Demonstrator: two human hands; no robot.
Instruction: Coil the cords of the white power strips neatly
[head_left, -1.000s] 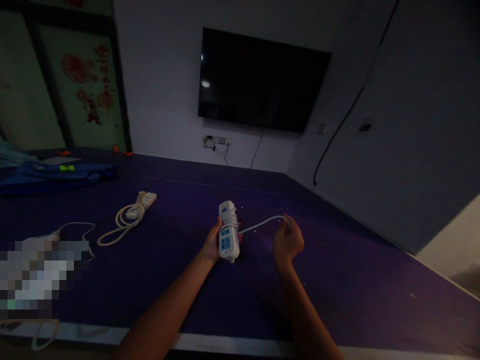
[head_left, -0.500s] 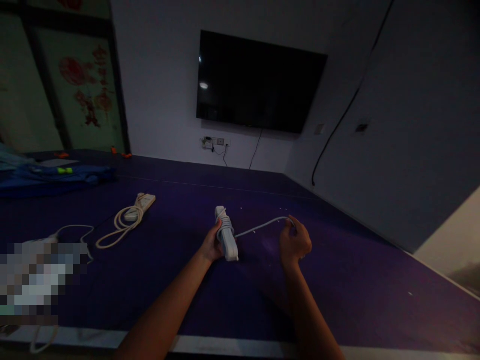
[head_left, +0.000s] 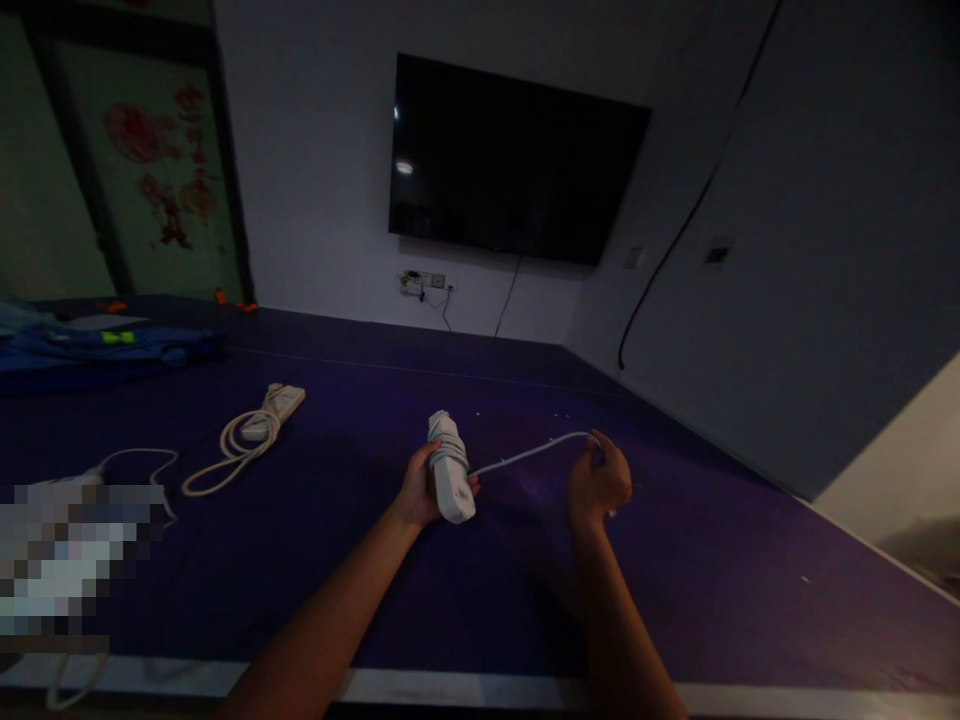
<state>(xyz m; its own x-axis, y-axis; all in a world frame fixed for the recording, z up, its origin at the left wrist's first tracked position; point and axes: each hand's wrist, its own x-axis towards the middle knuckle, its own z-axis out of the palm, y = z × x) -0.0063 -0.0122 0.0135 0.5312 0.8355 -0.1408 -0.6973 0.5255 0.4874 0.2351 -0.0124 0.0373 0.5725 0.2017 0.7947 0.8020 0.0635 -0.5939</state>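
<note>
My left hand [head_left: 418, 488] is wrapped round a white power strip [head_left: 454, 490], held tilted above the purple surface. Several turns of pale cord [head_left: 448, 450] go round the strip's middle. From there a free length of the cord runs to the right in a shallow arc. My right hand [head_left: 602, 482] is closed on that length, thumb and fingers bent together. A small pale bit shows below the right hand, too small to make out.
On the left lies another power strip [head_left: 289, 400] with its cream cord looped over it. A blurred-out patch [head_left: 67, 560] covers the near left, beside a thin white cable [head_left: 139, 452]. Blue cloth [head_left: 150, 348] lies farther back. A television [head_left: 517, 160] hangs on the wall.
The power strip has rolled in my left hand, so its broad face shows more. My right hand has moved slightly to the right, with the cord still drawn out between both hands.
</note>
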